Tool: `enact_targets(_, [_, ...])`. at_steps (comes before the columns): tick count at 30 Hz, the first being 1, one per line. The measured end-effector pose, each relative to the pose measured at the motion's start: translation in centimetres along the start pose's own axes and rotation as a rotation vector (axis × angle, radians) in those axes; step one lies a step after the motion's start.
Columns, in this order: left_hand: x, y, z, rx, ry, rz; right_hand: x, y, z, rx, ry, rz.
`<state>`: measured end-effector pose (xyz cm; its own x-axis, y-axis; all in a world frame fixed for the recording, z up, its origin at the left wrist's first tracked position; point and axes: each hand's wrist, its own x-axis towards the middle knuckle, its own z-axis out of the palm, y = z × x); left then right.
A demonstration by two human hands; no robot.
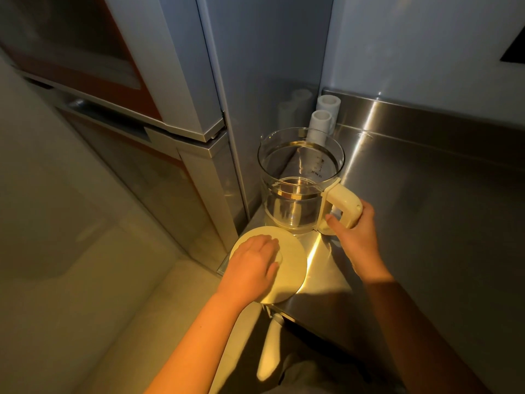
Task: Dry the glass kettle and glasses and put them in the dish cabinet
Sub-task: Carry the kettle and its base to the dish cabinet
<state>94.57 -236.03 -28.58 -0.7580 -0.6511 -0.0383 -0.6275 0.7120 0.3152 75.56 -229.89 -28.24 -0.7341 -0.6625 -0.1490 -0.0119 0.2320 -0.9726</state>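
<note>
Glass kettle [295,180] standing upright on the shiny steel counter [412,223], close to the left edge and a little way out from the back left corner. Open at the top. Cream handle [345,204] pointing to the right.

Right hand [355,231] wrapped round that handle, fingers curled tight through the gap, thumb on the outer side.

Round lid [292,268] lying flat at the front left corner of the counter, just in front of the kettle, partly sticking out past the edge. Left hand [252,263] on top of the lid, palm down, fingers bent over the knob in the middle and gripping it.

Two white tubes [320,122] standing right in the back left corner, behind the kettle. Tall grey fridge [176,89] beside the counter's left edge.
</note>
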Motion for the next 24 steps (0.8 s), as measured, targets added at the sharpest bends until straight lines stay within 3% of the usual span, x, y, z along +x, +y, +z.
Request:
enact_targets(5, [0.6,0.5,-0.7,0.010,0.024,0.004,-0.4,0.4,0.0,-0.156,0.016,-0.071])
enact_targets(17, [1.4,1.9,-1.3,0.033,0.027,0.041,-4.9,-2.1,-0.2,-0.882,-0.014,-0.321])
enact_targets(24, [-2.5,-0.9,-3.3,-0.004,0.114,0.072,-9.9,-2.9,3.6,-1.027,-0.111,-0.444])
